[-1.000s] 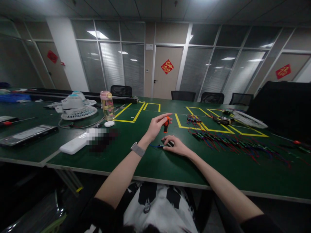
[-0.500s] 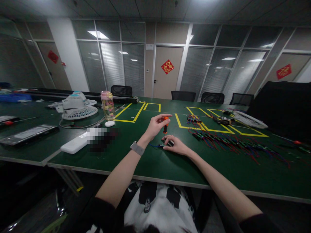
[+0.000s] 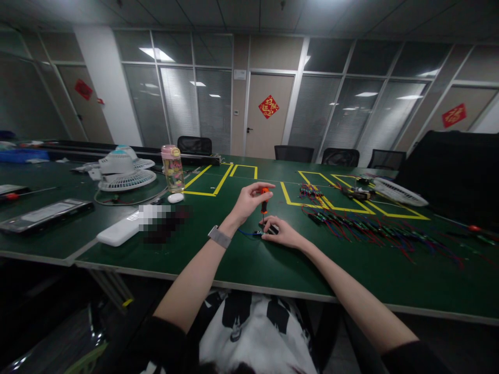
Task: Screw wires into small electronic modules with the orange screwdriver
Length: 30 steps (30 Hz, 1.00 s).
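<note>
My left hand (image 3: 249,201) is closed on the orange and black handle of a screwdriver (image 3: 264,206), its index finger stretched over the top. The screwdriver stands upright, its thin shaft pointing down at a small circuit board (image 3: 258,233). A blue wire (image 3: 245,233) runs out from the board to the left. My right hand (image 3: 284,234) rests on the table and pinches the board between thumb and fingers. A dark flat piece (image 3: 273,228) lies partly hidden under its fingers. Whether the tip sits in a screw is too small to tell.
On the green table (image 3: 241,270), several wired boards (image 3: 374,231) lie to the right. Leftward stand a pink-lidded bottle (image 3: 172,169), a white fan (image 3: 127,176) and a white elongated device (image 3: 120,228). A black screen-like object (image 3: 460,176) rises at far right.
Both hands keep nearly the same place and grip. The screwdriver handle has shifted very slightly left and looks a little turned; the view has moved slightly.
</note>
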Available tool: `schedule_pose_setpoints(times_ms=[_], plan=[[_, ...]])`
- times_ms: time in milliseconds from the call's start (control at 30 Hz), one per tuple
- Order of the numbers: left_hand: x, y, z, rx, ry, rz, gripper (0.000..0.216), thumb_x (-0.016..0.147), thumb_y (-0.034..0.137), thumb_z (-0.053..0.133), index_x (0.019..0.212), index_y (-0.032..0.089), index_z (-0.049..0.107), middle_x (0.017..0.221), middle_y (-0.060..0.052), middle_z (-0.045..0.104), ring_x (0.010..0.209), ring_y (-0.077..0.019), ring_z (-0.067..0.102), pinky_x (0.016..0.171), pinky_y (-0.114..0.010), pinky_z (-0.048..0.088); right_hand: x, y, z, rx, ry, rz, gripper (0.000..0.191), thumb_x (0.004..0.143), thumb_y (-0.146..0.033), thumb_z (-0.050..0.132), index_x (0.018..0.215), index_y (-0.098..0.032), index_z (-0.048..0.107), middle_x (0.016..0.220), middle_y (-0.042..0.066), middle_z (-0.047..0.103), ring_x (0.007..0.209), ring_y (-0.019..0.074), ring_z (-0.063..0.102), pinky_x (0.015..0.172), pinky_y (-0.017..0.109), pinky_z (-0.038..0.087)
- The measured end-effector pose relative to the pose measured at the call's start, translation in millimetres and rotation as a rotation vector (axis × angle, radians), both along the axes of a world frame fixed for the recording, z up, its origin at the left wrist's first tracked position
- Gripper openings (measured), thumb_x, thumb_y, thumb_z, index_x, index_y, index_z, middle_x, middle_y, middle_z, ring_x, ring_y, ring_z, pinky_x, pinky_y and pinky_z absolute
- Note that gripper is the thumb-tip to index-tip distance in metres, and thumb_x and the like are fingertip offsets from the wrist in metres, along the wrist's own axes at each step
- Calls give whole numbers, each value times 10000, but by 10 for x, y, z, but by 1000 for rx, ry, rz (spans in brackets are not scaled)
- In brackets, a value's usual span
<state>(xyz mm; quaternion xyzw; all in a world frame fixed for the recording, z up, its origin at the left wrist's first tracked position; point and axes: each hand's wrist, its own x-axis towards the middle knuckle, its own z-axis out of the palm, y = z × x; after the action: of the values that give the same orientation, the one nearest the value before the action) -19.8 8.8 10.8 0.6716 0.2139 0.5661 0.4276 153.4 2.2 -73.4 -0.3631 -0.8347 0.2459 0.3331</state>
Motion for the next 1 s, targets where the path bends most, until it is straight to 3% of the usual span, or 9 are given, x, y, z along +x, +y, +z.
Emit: schedule_pose_setpoints(times_ms=[67,167,267,400,533,700,800,900,1000], plan=[[-14,14,9,1,-3,33,255,752,279,672,981,174,708,968,-59,688,851,-140,604,803,-276,462,-1,-6,7,-2,-4,-3,176,715,-321,710,747,-182,606,1098,85,621,1089,236,572,1024,473,337],[-17,24,16,-35,-34,-91,282,833,272,563,1071,180,683,1047,-81,679,984,-169,605,882,-303,446,-5,-17,21,-1,-4,1,166,722,-315,702,751,-184,604,1100,84,619,1093,235,571,1027,476,332],[15,1,7,-46,-36,-157,319,834,281,568,1118,165,656,1038,-98,682,961,-182,623,860,-315,464,-8,-21,22,5,-3,5,155,724,-305,697,749,-186,601,1099,83,620,1099,236,568,1027,478,331],[69,-37,-24,75,21,92,258,749,310,681,959,161,695,924,-60,670,822,-148,609,759,-269,477,-6,-11,1,12,4,-4,155,724,-304,693,741,-185,595,1092,79,620,1098,235,566,1024,467,337],[81,-47,-30,205,82,295,228,829,315,585,974,183,702,1046,-72,626,948,-158,585,818,-263,458,-3,-3,-4,10,-12,-1,157,728,-303,690,744,-179,595,1088,82,620,1083,233,570,1020,456,339],[76,-48,-3,60,13,14,316,862,259,518,1135,154,638,1017,-79,687,941,-162,628,868,-303,466,-7,-18,18,21,-20,11,144,737,-294,681,757,-179,597,1090,85,620,1088,235,564,1015,452,343],[70,-52,4,41,4,68,286,788,279,630,1041,155,681,1009,-80,692,882,-167,632,813,-295,485,-8,-25,26,18,-18,14,139,735,-289,682,765,-183,597,1089,85,620,1089,233,567,1012,453,349],[62,-41,4,71,24,142,247,793,283,622,998,173,705,1098,-84,665,977,-183,612,872,-304,466,-6,-26,30,17,-18,19,138,736,-289,681,774,-185,599,1089,87,623,1086,233,572,1011,458,352],[61,-25,-1,32,-9,23,292,849,244,527,1095,190,675,1172,-90,646,1080,-195,591,955,-335,429,-5,-28,31,18,-19,17,139,734,-295,680,773,-186,601,1099,90,629,1087,236,576,1015,464,348]])
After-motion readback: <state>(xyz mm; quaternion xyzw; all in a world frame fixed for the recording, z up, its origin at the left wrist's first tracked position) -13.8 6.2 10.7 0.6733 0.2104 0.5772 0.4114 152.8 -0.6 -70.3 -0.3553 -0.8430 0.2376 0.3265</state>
